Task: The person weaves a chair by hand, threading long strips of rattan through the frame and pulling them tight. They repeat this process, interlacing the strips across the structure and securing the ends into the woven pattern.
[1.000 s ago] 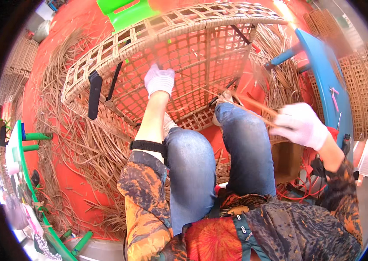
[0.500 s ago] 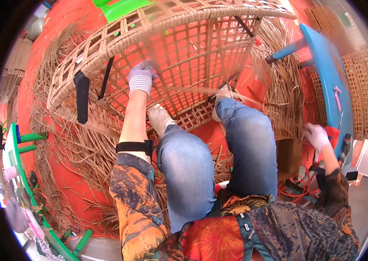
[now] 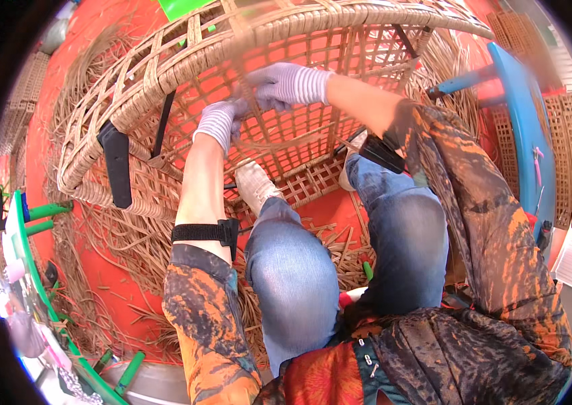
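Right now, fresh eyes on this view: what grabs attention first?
Probably the big woven basket spanning the upper middle, with the gloved left hand and right hand close together in front of its lattice. Next, the vivid red floor, with loose tan strips strewn over it on the left. Then the bright blue panel with blue legs, at the right.

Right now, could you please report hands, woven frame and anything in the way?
Left hand, right hand close together at woven frame; grip unclear. Heaped strips left, blue stool right, both apart from hands.
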The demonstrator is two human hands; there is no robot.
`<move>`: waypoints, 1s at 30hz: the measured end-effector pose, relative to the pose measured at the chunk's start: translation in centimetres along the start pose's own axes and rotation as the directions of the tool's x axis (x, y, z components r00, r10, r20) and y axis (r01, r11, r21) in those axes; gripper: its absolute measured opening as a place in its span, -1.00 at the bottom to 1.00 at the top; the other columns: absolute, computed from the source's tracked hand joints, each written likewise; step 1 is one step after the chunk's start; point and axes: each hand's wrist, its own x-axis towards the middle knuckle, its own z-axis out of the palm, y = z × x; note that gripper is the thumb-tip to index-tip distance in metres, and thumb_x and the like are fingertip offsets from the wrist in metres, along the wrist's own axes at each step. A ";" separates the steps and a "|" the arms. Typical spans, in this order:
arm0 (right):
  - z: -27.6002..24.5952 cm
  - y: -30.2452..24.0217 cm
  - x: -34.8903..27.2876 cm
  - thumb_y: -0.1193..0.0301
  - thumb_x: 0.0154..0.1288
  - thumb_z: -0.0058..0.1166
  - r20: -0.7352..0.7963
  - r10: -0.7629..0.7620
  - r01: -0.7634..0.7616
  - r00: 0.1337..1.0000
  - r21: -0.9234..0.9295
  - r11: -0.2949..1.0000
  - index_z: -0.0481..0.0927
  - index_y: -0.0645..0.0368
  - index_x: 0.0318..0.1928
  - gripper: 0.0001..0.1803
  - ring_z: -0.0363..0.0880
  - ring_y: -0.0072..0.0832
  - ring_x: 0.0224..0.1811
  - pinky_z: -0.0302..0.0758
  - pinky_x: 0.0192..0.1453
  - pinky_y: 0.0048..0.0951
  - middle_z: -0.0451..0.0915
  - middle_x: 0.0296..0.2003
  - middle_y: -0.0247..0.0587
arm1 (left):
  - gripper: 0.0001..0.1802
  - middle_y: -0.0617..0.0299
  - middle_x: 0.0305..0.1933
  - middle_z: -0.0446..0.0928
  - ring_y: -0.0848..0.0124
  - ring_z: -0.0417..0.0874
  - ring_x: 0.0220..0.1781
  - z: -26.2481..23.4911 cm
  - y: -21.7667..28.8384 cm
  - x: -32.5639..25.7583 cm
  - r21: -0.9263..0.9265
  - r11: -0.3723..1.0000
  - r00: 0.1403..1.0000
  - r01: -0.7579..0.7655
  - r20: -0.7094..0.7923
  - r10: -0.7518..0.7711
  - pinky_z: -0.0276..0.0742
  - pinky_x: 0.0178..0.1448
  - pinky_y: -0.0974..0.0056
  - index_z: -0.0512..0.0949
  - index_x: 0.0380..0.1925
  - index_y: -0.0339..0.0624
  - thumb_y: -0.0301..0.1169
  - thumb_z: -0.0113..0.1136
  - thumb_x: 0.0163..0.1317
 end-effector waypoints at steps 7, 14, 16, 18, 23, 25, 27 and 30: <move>-0.8 -1.8 -0.2 0.20 0.36 -0.12 0.008 -0.061 0.051 0.998 -0.658 0.752 0.46 -0.04 0.08 -0.66 0.62 -0.20 -0.30 0.54 -0.15 -0.21 0.62 -0.30 -0.08 | -0.86 0.34 -0.66 0.39 0.50 0.27 -0.75 0.7 -0.2 0.3 0.079 0.997 1.000 0.010 -0.027 -0.008 0.17 -0.64 0.29 0.60 -0.30 -0.09 -0.33 0.23 0.17; -0.8 0.1 -13.4 0.17 0.32 -0.11 0.040 -0.100 0.095 0.994 -0.758 0.645 0.52 0.01 -0.20 -0.76 0.61 -0.16 -0.26 0.54 -0.16 -0.12 0.60 -0.35 -0.14 | -0.53 0.05 -0.05 0.61 0.14 0.59 0.06 0.6 -2.0 -6.3 0.539 0.692 0.705 -0.480 -0.233 0.670 0.42 0.18 0.21 0.57 -0.01 -0.10 -0.09 0.15 0.14; -1.4 0.7 -20.9 0.21 0.29 -0.07 -0.052 -0.126 0.057 0.991 -0.684 0.727 0.52 0.07 -0.33 -0.77 0.57 -0.15 -0.30 0.50 -0.22 -0.20 0.52 -0.44 -0.10 | -0.43 0.00 -0.09 0.63 0.13 0.62 0.01 3.5 -1.4 -6.6 0.479 0.665 0.694 -0.573 -0.148 0.705 0.45 0.13 0.22 0.57 -0.03 -0.26 -0.04 0.21 0.11; -1.9 -0.5 -27.4 0.26 0.27 -0.02 -0.103 -0.075 -0.015 0.992 -0.678 0.735 0.51 0.12 -0.37 -0.79 0.54 -0.13 -0.33 0.49 -0.25 -0.21 0.48 -0.47 -0.10 | -0.38 -0.05 -0.08 0.61 0.08 0.60 0.02 4.8 -0.1 -8.1 0.356 0.724 0.720 -0.591 -0.173 0.672 0.46 0.12 0.18 0.58 -0.10 -0.31 0.04 0.23 0.05; 0.0 4.2 -43.2 0.40 0.20 0.08 -0.379 0.046 -0.275 0.924 -0.576 0.770 0.52 0.18 -0.40 -0.88 0.51 -0.09 -0.39 0.46 -0.30 -0.21 0.44 -0.50 -0.06 | -0.48 -0.13 -0.12 0.59 0.05 0.63 -0.04 4.8 0.4 -8.8 0.597 0.741 0.823 -0.307 -0.225 0.522 0.50 0.09 0.11 0.50 -0.13 -0.34 -0.19 0.30 -0.01; 1.7 8.9 -49.6 0.41 0.21 0.08 -0.494 0.204 -0.416 0.845 -0.368 0.832 0.52 0.24 -0.40 -0.86 0.51 -0.05 -0.36 0.45 -0.29 -0.24 0.47 -0.46 -0.02 | -0.52 -0.13 -0.13 0.59 0.04 0.62 -0.04 5.7 0.6 -8.3 0.637 0.712 0.827 -0.295 -0.202 0.524 0.50 0.09 0.11 0.50 -0.12 -0.35 -0.24 0.26 0.02; 3.6 11.3 -52.8 0.41 0.24 0.07 -0.489 0.435 -0.560 0.756 -0.138 0.817 0.52 0.29 -0.35 -0.84 0.53 -0.06 -0.36 0.46 -0.28 -0.29 0.50 -0.45 0.01 | -0.62 -0.15 -0.13 0.59 0.00 0.61 -0.03 6.4 0.4 -8.0 0.635 0.710 0.776 -0.304 -0.267 0.571 0.50 0.09 0.09 0.52 -0.13 -0.33 -0.36 0.18 0.04; 6.3 14.9 -56.3 0.42 0.25 0.07 -0.473 0.524 -0.667 0.708 -0.203 0.717 0.55 0.30 -0.28 -0.83 0.52 -0.13 -0.41 0.45 -0.28 -0.33 0.54 -0.48 -0.05 | -0.72 -0.17 -0.16 0.59 -0.02 0.60 -0.02 5.5 -1.1 -5.7 0.577 0.706 0.745 -0.411 -0.234 0.625 0.49 0.10 0.11 0.58 -0.22 -0.27 -0.41 0.11 0.05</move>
